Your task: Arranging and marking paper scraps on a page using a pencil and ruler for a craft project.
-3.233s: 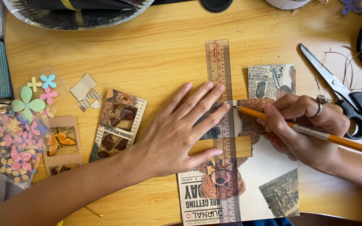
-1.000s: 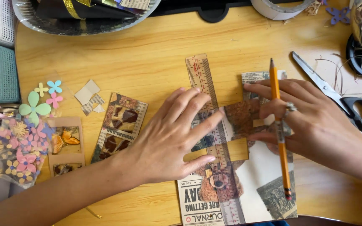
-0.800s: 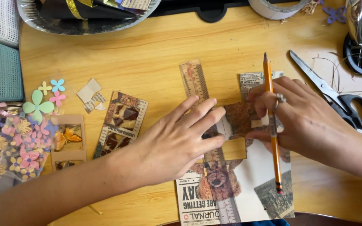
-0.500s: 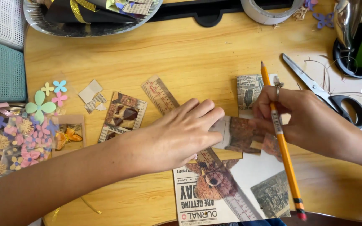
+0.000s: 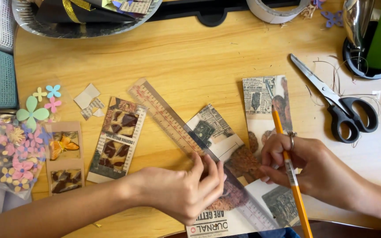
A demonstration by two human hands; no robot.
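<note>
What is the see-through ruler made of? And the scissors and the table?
The ruler looks like clear plastic: the wood shows through it. The scissors seem to have shiny metal blades and black plastic handles. The table looks like smooth light wood, with visible grain lines.

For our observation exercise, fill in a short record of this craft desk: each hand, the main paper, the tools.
left hand: on clear ruler and collage page
right hand: holds orange pencil, rests on page
ruler: lies diagonal
scissors: closed, right of page
paper flowers: far left
surface: wooden desk
</note>
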